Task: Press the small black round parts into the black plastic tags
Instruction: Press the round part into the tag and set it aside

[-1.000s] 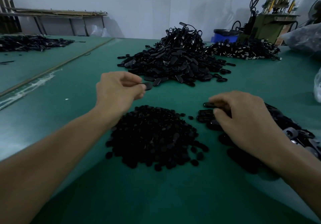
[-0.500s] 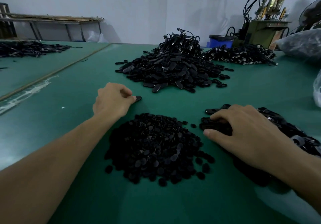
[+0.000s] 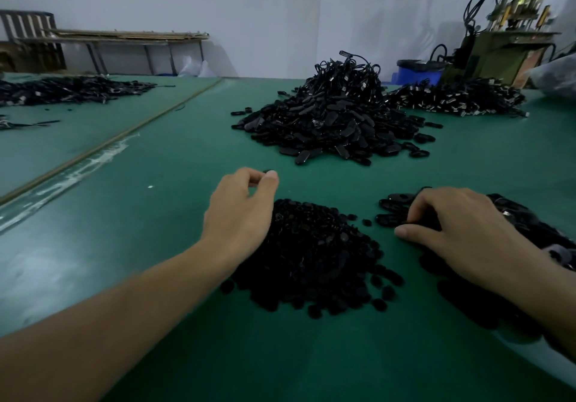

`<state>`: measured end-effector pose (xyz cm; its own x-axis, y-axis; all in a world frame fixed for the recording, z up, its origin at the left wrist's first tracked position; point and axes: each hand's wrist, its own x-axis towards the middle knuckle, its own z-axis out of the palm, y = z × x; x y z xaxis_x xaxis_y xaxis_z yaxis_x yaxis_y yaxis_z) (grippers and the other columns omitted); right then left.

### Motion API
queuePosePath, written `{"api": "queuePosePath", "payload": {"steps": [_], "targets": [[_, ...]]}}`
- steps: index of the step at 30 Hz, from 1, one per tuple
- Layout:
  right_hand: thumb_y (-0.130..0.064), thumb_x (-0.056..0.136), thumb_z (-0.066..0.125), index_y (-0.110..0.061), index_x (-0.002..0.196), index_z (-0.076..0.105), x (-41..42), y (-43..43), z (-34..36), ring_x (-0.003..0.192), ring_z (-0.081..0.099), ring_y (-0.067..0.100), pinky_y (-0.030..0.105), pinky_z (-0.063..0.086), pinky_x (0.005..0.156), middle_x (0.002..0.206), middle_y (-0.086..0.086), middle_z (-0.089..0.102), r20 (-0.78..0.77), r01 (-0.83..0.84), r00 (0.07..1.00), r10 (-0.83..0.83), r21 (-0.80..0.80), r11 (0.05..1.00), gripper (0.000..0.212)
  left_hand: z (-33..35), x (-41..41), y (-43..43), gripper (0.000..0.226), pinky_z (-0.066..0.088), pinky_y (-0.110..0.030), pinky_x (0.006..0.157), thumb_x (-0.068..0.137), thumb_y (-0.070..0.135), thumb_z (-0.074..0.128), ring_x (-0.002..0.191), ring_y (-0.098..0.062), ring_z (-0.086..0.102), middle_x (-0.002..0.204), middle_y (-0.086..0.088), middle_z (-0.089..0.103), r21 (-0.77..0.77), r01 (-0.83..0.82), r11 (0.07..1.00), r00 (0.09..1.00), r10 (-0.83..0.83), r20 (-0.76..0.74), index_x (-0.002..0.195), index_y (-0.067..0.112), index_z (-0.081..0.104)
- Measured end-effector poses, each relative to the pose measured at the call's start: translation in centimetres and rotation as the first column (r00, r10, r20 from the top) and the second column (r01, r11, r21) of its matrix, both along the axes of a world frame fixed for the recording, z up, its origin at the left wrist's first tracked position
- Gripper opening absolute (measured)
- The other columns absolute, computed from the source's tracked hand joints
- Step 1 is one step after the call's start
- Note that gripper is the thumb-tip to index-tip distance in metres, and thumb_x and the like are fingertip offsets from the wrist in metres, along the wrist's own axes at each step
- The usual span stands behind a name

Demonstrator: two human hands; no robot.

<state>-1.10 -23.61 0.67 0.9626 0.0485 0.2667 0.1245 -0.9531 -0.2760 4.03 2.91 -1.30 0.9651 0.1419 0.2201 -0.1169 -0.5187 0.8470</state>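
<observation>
My left hand (image 3: 241,211) has come up off the table (image 3: 174,245) since half a second ago and slid right, so it now hangs over the near pile's left edge instead of pressing down beside it. My right hand (image 3: 461,233) has barely shifted, still planted on the tags at the right.

Biggest first: the green table runs under everything, a taped seam (image 3: 103,149) slanting across its left side. Far ahead sits the tall heap of corded tags (image 3: 335,115), with a flatter spread (image 3: 458,100) behind it to the right, near the green machine (image 3: 505,55) and the blue tub (image 3: 417,72). Another dark scatter (image 3: 65,90) lies on the far left.

Closer in, the mound of small round parts (image 3: 314,252) sits between my arms. To its right, the loose black tags (image 3: 397,206) fan out from under my right hand.

Left hand: thumb and forefinger pinched together on one small dark piece (image 3: 267,171), other fingers curled. Right hand: fingers bent down onto the tags, thumb stretched flat on the table; whether it has actually gripped one, I can't tell.
</observation>
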Motion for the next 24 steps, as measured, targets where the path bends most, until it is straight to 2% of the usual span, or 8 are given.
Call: {"api": "queuePosePath", "payload": {"steps": [2,8,11,15,17,19,21,24], "targets": [[-0.047,0.084,0.071,-0.033,0.071,0.056,0.1,0.1,0.0,0.072,0.051,0.001,0.028,0.042,0.061,0.076,-0.014,0.058,0.057,0.010,0.998,-0.013,0.057,0.998,0.025,-0.5,0.0,-0.8,0.028,0.045,-0.041,0.089,0.102,0.052,0.039,0.094,-0.011,0.055,0.112,0.002,0.060,0.014,0.012,1.000,1.000,-0.013,0.011,0.105,0.031,0.057],[-0.047,0.084,0.070,-0.033,0.071,0.054,-0.2,0.7,0.6,0.065,0.054,0.007,0.026,0.042,0.056,0.066,-0.013,0.057,0.262,-0.018,0.965,-0.021,0.145,0.989,0.025,-0.3,1.4,-3.7,0.036,0.035,-0.030,0.064,0.105,0.047,0.035,0.076,-0.006,0.052,0.084,0.007,0.058,-0.019,-0.002,1.000,0.999,0.003,0.052,0.089,0.024,0.057],[-0.035,0.082,0.076,-0.034,0.080,0.059,-0.2,1.6,1.0,0.070,0.060,0.001,0.015,0.048,0.061,0.066,-0.011,0.062,0.289,-0.092,0.957,-0.010,0.336,0.937,0.017,-0.4,1.8,-4.1,0.040,0.039,-0.024,0.065,0.105,0.049,0.033,0.077,-0.002,0.053,0.086,0.012,0.060,-0.027,0.014,1.000,0.999,-0.013,0.036,0.098,0.021,0.061],[-0.014,0.087,0.074,-0.026,0.095,0.069,0.4,3.7,1.2,0.061,0.070,0.009,0.015,0.053,0.057,0.076,-0.006,0.072,0.125,-0.135,0.990,0.067,0.696,0.705,0.015,-0.4,1.7,-3.8,0.047,0.043,-0.024,0.072,0.105,0.049,0.035,0.075,-0.006,0.054,0.085,0.011,0.061,-0.060,0.039,0.997,0.998,-0.036,0.045,0.103,0.014,0.066],[-0.005,0.089,0.070,-0.017,0.095,0.072,0.9,4.9,1.0,0.066,0.072,0.014,0.018,0.056,0.062,0.076,0.003,0.075,0.058,-0.108,0.993,0.106,0.825,0.554,0.013,-0.1,1.3,-3.6,0.043,0.047,-0.032,0.073,0.102,0.052,0.038,0.072,-0.008,0.059,0.072,0.011,0.064,-0.074,0.044,0.996,0.992,-0.035,0.119,0.091,0.025,0.070],[-0.003,0.088,0.070,-0.013,0.094,0.072,1.5,5.8,0.9,0.071,0.073,0.016,0.021,0.057,0.063,0.077,0.005,0.076,0.040,-0.078,0.995,0.095,0.897,0.436,0.012,0.3,0.5,-3.5,0.041,0.049,-0.035,0.070,0.096,0.055,0.041,0.067,-0.007,0.062,0.063,0.015,0.065,-0.054,0.082,0.995,0.967,-0.066,0.246,0.078,0.034,0.071],[-0.004,0.087,0.071,-0.013,0.093,0.072,1.8,6.1,0.7,0.071,0.072,0.014,0.019,0.054,0.060,0.078,0.004,0.076,0.059,-0.078,0.996,0.065,0.931,0.357,0.011,0.4,-0.3,-3.4,0.035,0.052,-0.035,0.075,0.092,0.053,0.047,0.073,-0.010,0.068,0.071,0.015,0.071,-0.018,0.158,0.987,0.929,-0.143,0.343,0.078,0.035,0.073],[-0.006,0.086,0.071,-0.013,0.091,0.071,1.4,6.2,0.0,0.073,0.072,0.015,0.019,0.052,0.058,0.080,0.007,0.076,0.082,-0.097,0.994,0.066,0.959,0.267,0.009,0.4,-1.1,-3.4,0.021,0.050,-0.018,0.076,0.085,0.048,0.061,0.082,-0.002,0.067,0.081,0.022,0.073,0.027,0.244,0.969,0.888,-0.235,0.396,0.091,0.035,0.076]]}}
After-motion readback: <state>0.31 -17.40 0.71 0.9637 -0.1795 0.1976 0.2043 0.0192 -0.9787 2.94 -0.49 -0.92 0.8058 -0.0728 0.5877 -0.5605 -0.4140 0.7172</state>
